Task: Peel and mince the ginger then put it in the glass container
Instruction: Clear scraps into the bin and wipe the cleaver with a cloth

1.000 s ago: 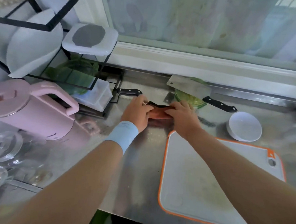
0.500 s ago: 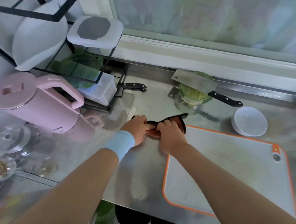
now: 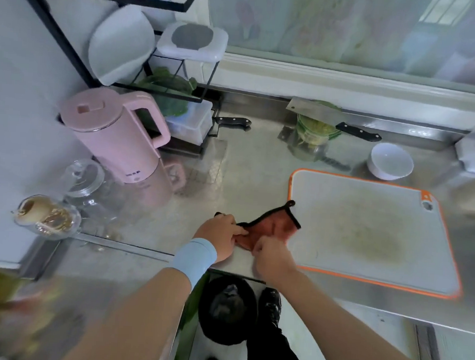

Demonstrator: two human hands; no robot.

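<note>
At the far left edge of the steel counter [image 3: 248, 166] stands a glass jar [image 3: 45, 217] with brownish contents. A glass lid [image 3: 83, 173] lies just behind it. Next comes a pink kettle [image 3: 113, 131], and behind that a black rack [image 3: 72, 39] carrying white plates [image 3: 119, 45], a white lidded box [image 3: 192, 40] and green leaves [image 3: 166, 90]. A clear plastic tub [image 3: 191, 124] sits at the rack's foot, with a black knife handle [image 3: 230, 121] poking out beside it.

Near the front edge, the left hand [image 3: 221, 235], wearing a blue wristband [image 3: 194, 257], has its fingers bent over the left end of a red cloth [image 3: 272, 227]. The right hand [image 3: 271, 255] pinches the cloth's near edge. The cloth's far corner laps onto the left rim of the orange-edged cutting board [image 3: 369, 206], which shows a yellowish stain in its middle.

The glass container [image 3: 315, 129] stands at the back of the counter, well apart from both hands. It holds pale yellow-green bits; whether these are ginger cannot be told. A cleaver [image 3: 314, 112] lies across its rim, covering the opening. A white bowl [image 3: 389, 161] sits to the right, just behind the board.
</note>
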